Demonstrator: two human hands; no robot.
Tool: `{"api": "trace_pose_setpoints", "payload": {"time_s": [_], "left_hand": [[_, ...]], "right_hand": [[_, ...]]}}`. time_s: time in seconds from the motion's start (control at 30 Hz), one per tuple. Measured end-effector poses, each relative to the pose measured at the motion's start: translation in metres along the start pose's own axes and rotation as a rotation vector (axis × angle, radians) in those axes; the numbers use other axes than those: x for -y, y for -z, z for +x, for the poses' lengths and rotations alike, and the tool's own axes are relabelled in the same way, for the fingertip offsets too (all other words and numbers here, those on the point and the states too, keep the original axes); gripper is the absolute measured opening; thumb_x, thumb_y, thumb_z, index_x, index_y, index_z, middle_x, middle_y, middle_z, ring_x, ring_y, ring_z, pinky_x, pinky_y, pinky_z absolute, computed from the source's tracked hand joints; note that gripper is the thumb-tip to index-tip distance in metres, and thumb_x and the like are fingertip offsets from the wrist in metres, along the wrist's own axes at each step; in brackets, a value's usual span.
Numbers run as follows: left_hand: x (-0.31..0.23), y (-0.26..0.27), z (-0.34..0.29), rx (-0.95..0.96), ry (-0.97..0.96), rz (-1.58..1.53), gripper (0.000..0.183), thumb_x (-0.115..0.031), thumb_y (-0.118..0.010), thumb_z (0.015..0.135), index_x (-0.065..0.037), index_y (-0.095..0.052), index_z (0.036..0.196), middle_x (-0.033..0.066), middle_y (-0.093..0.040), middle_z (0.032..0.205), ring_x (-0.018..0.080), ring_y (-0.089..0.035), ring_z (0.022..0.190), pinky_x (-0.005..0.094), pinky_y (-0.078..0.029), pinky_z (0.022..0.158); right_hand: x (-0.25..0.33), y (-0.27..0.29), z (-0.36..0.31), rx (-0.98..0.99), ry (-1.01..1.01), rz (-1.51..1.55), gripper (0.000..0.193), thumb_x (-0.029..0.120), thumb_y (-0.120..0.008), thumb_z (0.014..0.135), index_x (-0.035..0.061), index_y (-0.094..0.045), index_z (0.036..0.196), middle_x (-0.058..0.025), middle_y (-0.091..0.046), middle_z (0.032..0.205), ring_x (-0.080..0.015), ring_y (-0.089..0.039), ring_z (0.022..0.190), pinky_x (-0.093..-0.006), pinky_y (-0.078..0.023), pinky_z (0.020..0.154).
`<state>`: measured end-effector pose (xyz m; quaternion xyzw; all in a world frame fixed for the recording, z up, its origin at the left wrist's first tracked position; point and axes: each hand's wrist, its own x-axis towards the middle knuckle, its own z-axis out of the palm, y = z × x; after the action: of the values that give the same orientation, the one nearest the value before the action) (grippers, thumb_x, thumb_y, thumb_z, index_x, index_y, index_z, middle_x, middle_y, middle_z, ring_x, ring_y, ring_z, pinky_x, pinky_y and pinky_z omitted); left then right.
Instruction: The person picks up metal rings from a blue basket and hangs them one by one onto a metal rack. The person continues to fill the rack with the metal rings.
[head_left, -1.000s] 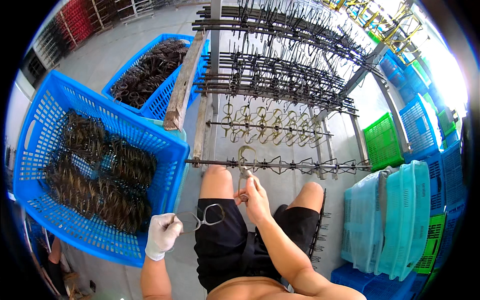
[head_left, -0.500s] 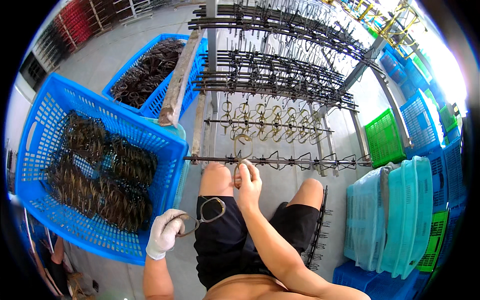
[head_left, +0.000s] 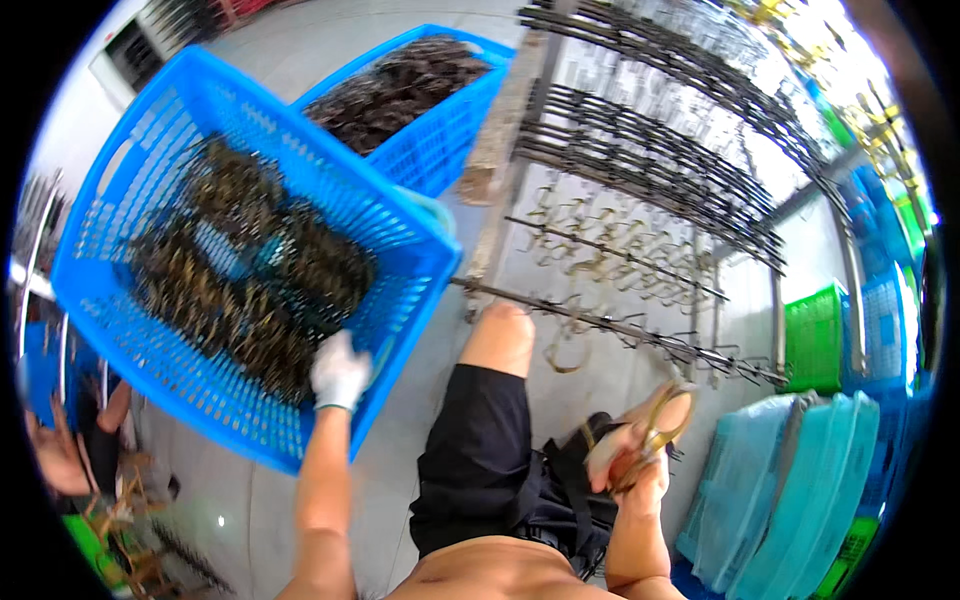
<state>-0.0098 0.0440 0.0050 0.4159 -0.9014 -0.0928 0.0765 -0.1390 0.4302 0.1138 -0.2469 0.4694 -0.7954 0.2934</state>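
My left hand [head_left: 340,372], in a white glove, reaches over the near right inside of the big blue basket [head_left: 402,290]. It is at the edge of a pile of brown eyeglass frames [head_left: 235,300]; motion smears its fingers, so I cannot tell whether it holds one. Bare, my right hand [head_left: 640,468] is closed round an eyeglass frame [head_left: 657,425], yellowish brown, above my right thigh. Away from both hands, another eyeglass frame [head_left: 568,362] hangs from the near end of the dark hook rod [head_left: 622,328] beyond my knees.
Beyond that rod, a rack [head_left: 493,150] carries several hook rods, one row hung with yellowish eyeglass frames [head_left: 605,235]. A second blue basket [head_left: 425,150] of dark pieces stands behind the first. Teal crates [head_left: 805,490] and a green crate [head_left: 815,340] are at right. Another person [head_left: 95,440] is at far left.
My left hand has moved from beside my thigh into the basket. My right hand has left the rod and come right, near my right thigh, holding an eyeglass frame. The view has swung left.
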Motion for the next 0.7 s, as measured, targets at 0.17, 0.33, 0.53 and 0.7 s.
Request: {"api": "trace_pose_setpoints", "payload": {"time_s": [0.17, 0.33, 0.53, 0.7], "left_hand": [[0.064, -0.06, 0.006, 0.265, 0.429, 0.212, 0.038, -0.024, -0.059, 0.076, -0.003, -0.053, 0.108, 0.0241, -0.053, 0.111, 0.0409, -0.056, 0.102, 0.0487, -0.047, 0.086], [0.047, -0.056, 0.015, 0.229, 0.491, 0.246, 0.039, -0.028, -0.058, 0.08, -0.012, -0.054, 0.115, 0.0226, -0.048, 0.118, 0.041, -0.052, 0.105, 0.0505, -0.044, 0.087], [0.049, -0.046, 0.019, 0.18, 0.516, 0.164, 0.038, -0.033, -0.051, 0.084, -0.009, -0.058, 0.113, 0.0213, -0.05, 0.119, 0.0425, -0.051, 0.106, 0.0485, -0.041, 0.09], [0.004, 0.015, 0.019, 0.302, 0.2, -0.257, 0.046, -0.041, -0.048, 0.084, 0.001, -0.061, 0.098, 0.0297, -0.06, 0.093, 0.046, -0.056, 0.09, 0.0477, -0.043, 0.078]], "right_hand": [[-0.038, 0.06, 0.039, -0.416, 0.08, -0.146, 0.059, 0.037, -0.04, 0.098, 0.0088, -0.017, 0.145, -0.0124, -0.05, 0.123, -0.0202, -0.057, 0.099, -0.0331, -0.048, 0.079], [-0.044, 0.055, 0.067, -0.626, -0.096, -0.015, 0.05, 0.038, -0.04, 0.098, 0.0075, -0.034, 0.137, -0.0059, -0.046, 0.125, -0.0202, -0.057, 0.089, -0.0315, -0.047, 0.063], [-0.01, 0.035, 0.09, -0.823, -0.32, -0.044, 0.031, 0.033, -0.049, 0.094, 0.004, -0.052, 0.104, -0.0042, -0.051, 0.092, -0.0122, -0.052, 0.063, -0.0251, -0.036, 0.04], [-0.035, 0.047, 0.095, -0.831, -0.112, 0.047, 0.022, 0.025, -0.054, 0.092, 0.0032, -0.053, 0.094, -0.004, -0.052, 0.078, -0.0092, -0.046, 0.051, -0.0228, -0.029, 0.034]]}}
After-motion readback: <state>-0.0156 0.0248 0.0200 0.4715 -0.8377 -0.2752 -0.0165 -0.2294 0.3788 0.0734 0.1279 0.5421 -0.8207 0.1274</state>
